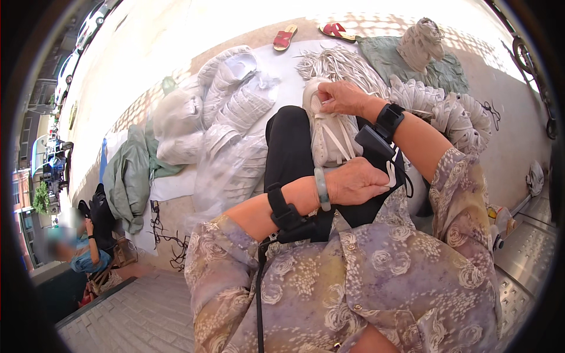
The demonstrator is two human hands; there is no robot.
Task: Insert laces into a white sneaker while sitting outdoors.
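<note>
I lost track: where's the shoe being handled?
In the head view, the pale shoe lies slightly right of centre, over the black trousers, with the right hand at its far end and the left hand by its near end.

This is an outdoor, street-side work spot: white, rounded cars point(91, 25) line the far left beyond sunlit, pale, hard ground point(153, 38), grey, brick-patterned paving point(141, 315) lies near left, and plastic-wrapped stacks of off-white fabric shoe parts point(229, 153) spread between.

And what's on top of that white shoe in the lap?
White lace lies across the white shoe, and the right hand is at its far end. The patch beneath the hand is hidden.
</note>
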